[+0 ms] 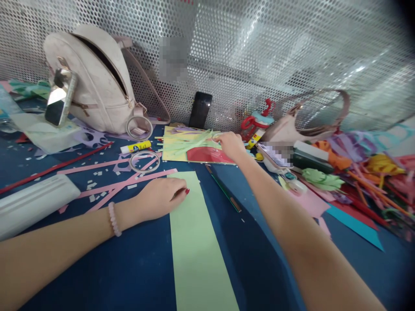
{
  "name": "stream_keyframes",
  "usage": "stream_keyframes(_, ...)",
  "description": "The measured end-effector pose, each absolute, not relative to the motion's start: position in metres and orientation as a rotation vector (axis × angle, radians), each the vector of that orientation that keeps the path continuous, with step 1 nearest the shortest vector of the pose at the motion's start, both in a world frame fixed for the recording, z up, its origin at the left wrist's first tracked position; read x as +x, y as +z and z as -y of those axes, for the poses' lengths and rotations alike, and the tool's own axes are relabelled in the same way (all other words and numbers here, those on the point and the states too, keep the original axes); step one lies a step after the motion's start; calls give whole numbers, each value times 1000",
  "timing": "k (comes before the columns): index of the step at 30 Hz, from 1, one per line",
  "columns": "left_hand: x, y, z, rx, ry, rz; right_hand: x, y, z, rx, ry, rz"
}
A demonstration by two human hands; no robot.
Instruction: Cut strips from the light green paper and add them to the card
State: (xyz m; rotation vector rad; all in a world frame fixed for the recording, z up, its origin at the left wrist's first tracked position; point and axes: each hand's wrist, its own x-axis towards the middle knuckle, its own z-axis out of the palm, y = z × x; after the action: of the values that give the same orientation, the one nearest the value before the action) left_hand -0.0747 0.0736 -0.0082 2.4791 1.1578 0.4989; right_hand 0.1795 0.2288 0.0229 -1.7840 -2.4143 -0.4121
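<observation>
My left hand [160,198] is closed in a loose curl, its thumb with a red nail showing, and lies over the top of a long pale green paper strip [197,250]. I see nothing held in it. Further away, my right hand [231,146] reaches to a yellow printed sheet or pad [171,151] with a red patch. Its fingers bend together at a bunch of thin light green paper strips [191,144] lying on the sheet; what exactly they pinch is hidden. Between the arms lies a slim dark green pencil-like tool [225,190].
A glue stick [136,147], tape rolls [144,162], pink strips [129,180] and paper scraps lie left. A white case [35,203] is near my left arm. Behind stand a backpack [94,82] and a phone [200,109]. Coloured paper [356,224] and a handbag [285,123] crowd the right.
</observation>
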Motion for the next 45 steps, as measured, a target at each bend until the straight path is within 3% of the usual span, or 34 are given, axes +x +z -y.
stream_keyframes(5, -75, -9, -74, 2483, 495, -1165, 185, 23, -224, -1870, -432, 2279)
stream_keyframes(18, -75, -7, -73, 2515, 479, -1146, 151, -6, -228, -1537, -155, 2366)
stream_keyframes(32, -75, -10, -74, 2516, 474, -1135, 173, -10, -214, -1524, -105, 2336)
stream_keyframes(45, -75, -8, -72, 2556, 475, -1118, 142, -14, -229, -1513, -97, 2270)
